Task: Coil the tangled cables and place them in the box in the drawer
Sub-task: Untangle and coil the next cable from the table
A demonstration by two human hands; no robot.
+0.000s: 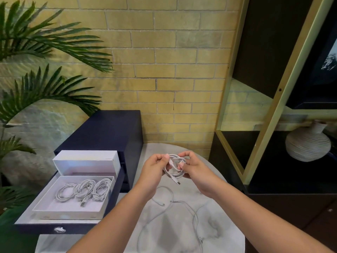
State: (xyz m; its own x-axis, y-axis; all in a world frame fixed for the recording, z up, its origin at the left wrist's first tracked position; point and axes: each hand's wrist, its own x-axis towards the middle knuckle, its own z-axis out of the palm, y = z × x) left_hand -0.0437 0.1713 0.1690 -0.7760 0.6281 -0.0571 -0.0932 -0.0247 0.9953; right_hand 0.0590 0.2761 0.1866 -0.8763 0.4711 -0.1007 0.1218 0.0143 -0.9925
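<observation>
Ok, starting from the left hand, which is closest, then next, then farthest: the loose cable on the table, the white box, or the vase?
1. Loose cable, on the table just below the left hand, which grips a coiled cable.
2. White box, in the open drawer to the left.
3. Vase, in the shelving far to the right.

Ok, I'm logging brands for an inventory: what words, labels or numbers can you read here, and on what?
No readable text anywhere.
The white box, its lid and the drawer front look blank.
Any marking on the held cable is too small to tell.
</observation>
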